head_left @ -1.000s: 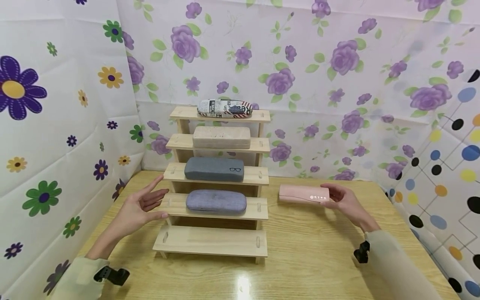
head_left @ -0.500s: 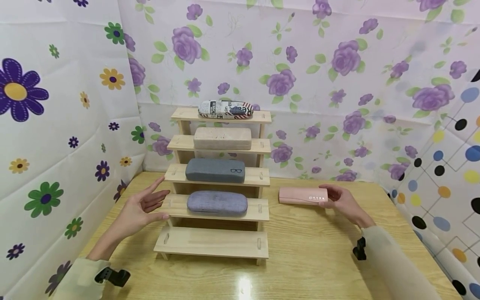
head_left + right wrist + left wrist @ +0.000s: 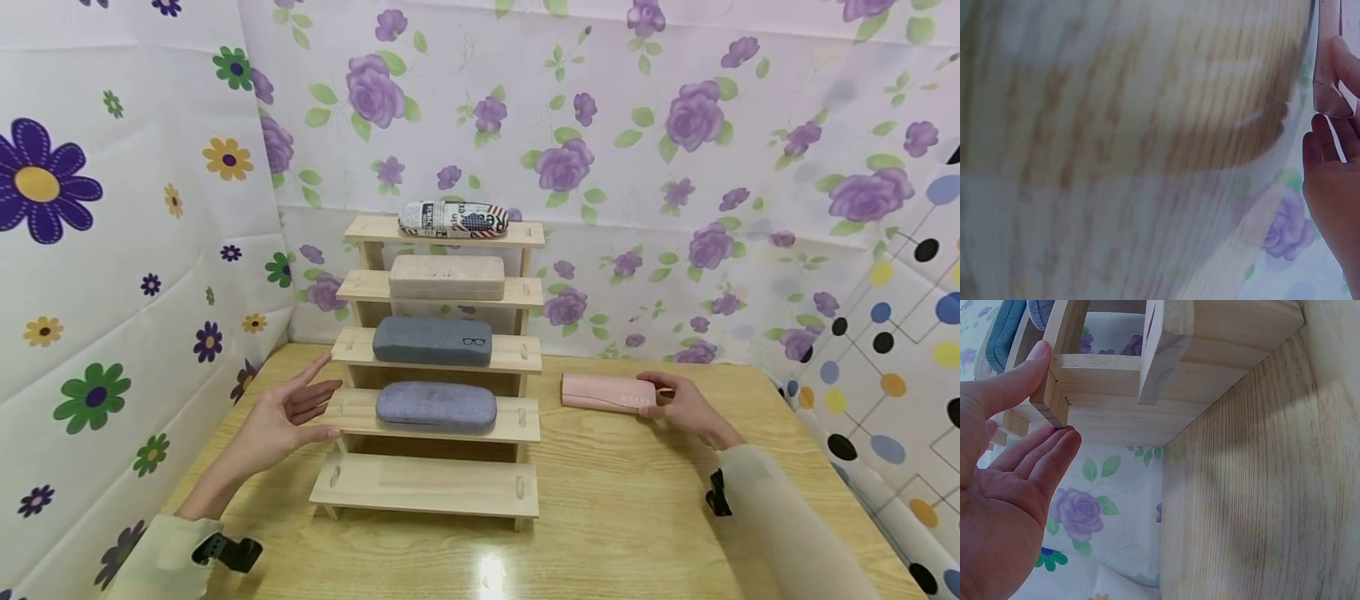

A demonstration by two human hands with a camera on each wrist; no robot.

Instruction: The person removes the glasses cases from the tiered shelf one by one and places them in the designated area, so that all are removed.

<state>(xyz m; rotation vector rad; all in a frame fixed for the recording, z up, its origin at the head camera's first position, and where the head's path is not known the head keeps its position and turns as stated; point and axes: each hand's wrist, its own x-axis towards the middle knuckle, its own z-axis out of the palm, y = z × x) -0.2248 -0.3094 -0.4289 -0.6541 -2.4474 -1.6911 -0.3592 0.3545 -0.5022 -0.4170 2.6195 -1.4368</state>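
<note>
A five-step wooden display rack [image 3: 423, 483] stands on the table. My left hand [image 3: 273, 417] holds the left end of its second step from the bottom, thumb in front and fingers behind. In the left wrist view the thumb [image 3: 1019, 378] lies against that step's end. To the rack's right, my right hand [image 3: 686, 410] grips the right end of a pink glasses case [image 3: 600, 392] with pale lettering. In the right wrist view, the thumb rests on the case [image 3: 1330, 56]; the fingers are partly hidden.
Up the rack sit a lavender glasses case [image 3: 437, 407], a grey-blue case [image 3: 431, 342] with a glasses mark, a cream case [image 3: 447, 277] and a newsprint-patterned case [image 3: 453, 219]. The lowest step is bare. Patterned cloth walls [image 3: 600, 167] stand behind and at both sides.
My right hand has shifted slightly left and its fingers sit more over the pink glasses case, whose lettering shines less. My left hand keeps its place at the rack; the head view moves slightly.
</note>
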